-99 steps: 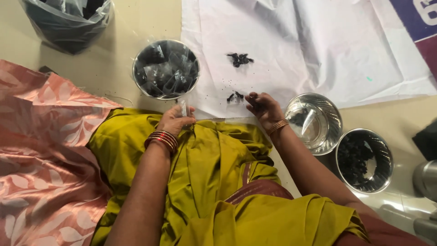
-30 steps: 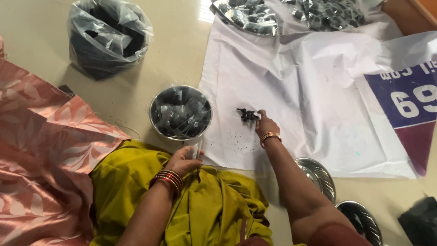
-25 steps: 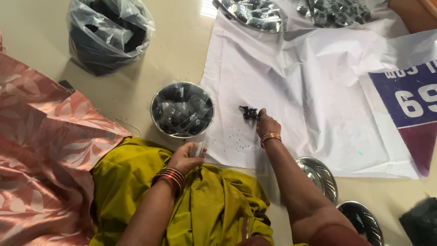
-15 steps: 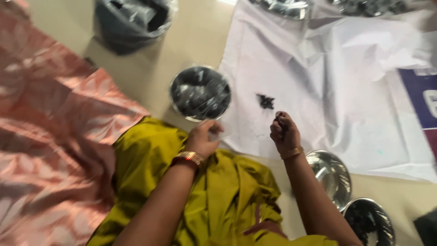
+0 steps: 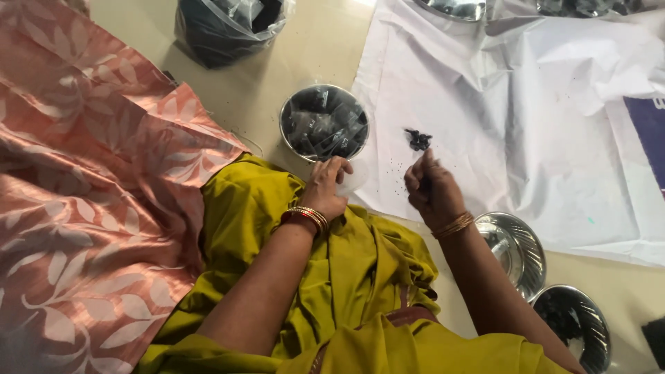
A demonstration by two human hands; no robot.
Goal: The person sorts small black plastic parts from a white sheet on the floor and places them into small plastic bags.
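My left hand [image 5: 327,185] rests on my yellow-clad knee and grips a small clear plastic pouch [image 5: 350,181], just below a steel bowl [image 5: 324,125] filled with dark packed pouches. My right hand [image 5: 428,187] hovers over the white sheet [image 5: 526,104] with its fingers pinched together, seemingly on some dark bits, though what is between them is hard to make out. A small pile of dark dried bits [image 5: 417,139] lies on the sheet just above that hand. Fine dark specks dot the sheet between the two hands.
A steel bowl [image 5: 516,246] sits by my right forearm, and another holding dark material [image 5: 578,329] lies lower right. A black plastic bag [image 5: 225,28] stands at the top. Pink leaf-patterned cloth [image 5: 83,180] covers the left. More steel vessels [image 5: 457,7] line the top edge.
My right hand has drawn back from the dark pile toward me with fingers pinched. The left hand has stayed on my knee with the pouch. The camera view has shifted.
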